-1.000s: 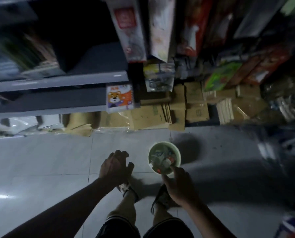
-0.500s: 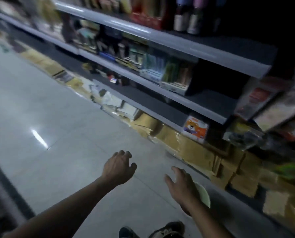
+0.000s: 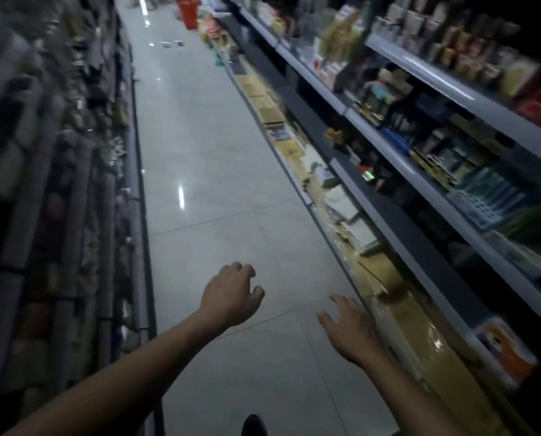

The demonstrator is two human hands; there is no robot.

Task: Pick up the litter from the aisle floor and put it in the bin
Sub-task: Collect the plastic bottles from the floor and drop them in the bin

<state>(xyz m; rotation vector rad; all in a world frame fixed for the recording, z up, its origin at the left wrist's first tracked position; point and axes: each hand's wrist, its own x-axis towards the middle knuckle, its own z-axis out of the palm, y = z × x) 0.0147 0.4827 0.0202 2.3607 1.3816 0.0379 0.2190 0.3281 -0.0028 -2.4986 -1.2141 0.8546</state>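
Both your hands hang empty over the aisle floor: left hand loosely curled, right hand fingers spread; small litter lies far ahead.

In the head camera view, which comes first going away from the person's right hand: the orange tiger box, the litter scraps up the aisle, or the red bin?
Starting from the right hand:
1. Orange tiger box, low on the right shelving beside the hand.
2. Litter scraps, on the floor far up the aisle.
3. Red bin, just beyond them, at the far right side.
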